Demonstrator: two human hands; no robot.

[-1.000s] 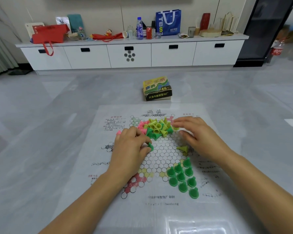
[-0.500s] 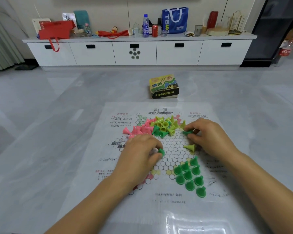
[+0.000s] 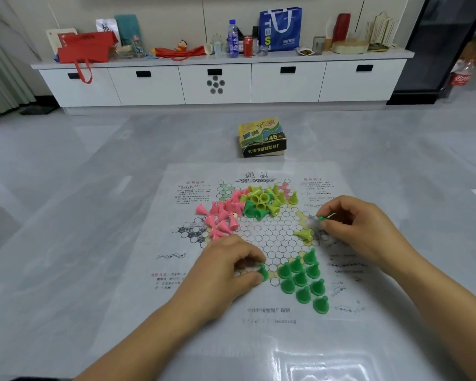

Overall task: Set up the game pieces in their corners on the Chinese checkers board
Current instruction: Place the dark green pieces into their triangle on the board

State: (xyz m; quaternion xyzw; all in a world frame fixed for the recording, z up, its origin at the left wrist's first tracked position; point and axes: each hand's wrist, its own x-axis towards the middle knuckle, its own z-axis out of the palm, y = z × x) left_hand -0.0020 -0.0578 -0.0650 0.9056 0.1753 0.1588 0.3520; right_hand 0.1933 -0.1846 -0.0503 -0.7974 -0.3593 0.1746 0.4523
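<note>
Fingers (image 3: 250,257) of left hand (image 3: 226,270) and right hand (image 3: 360,226) each pinch a green plastic cone peg (image 3: 263,272); next, seat both upright beside the standing green cluster (image 3: 302,279).

We read "跳棋" and "45" on the lid of the game box (image 3: 261,132), "天津市新新塑料厂" on its front; "TBS" on the blue tote bag (image 3: 280,28); the Chinese checkers board (image 3: 275,235) carries print too blurred to read.

Soft, even overhead indoor light is casting only faint shadows on the glossy grey tiled floor (image 3: 66,215). White glare is spreading across the near edge of the shiny printed plastic board sheet (image 3: 300,361). Motion blur is smearing the fingertips (image 3: 329,210) of the right hand (image 3: 360,229). Wide-angle distortion is bowing the long white low cabinet (image 3: 149,86).
</note>
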